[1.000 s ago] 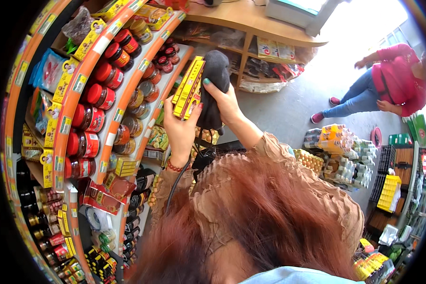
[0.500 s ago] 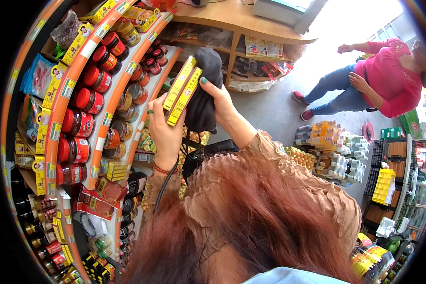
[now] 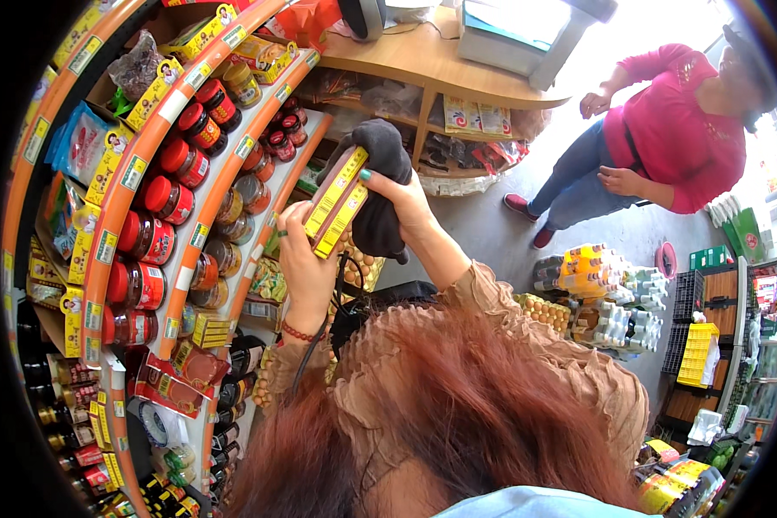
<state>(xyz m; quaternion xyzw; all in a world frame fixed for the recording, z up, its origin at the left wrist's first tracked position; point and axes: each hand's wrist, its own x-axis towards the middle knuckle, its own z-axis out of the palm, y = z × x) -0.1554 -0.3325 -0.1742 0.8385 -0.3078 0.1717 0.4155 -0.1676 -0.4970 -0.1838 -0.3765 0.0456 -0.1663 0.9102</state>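
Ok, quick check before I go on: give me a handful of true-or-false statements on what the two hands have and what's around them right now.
1. The left hand grips the lower end of the yellow boxes. True.
2. The right hand is empty. False: it holds a dark cloth and its fingers press on the boxes.
3. Red-lidded jars fill the shelf to the person's left. True.
4. The boxes rest on the wooden counter. False: they are held up in the air in front of the shelves.
5. A person in a red top stands on the floor to the right. True.
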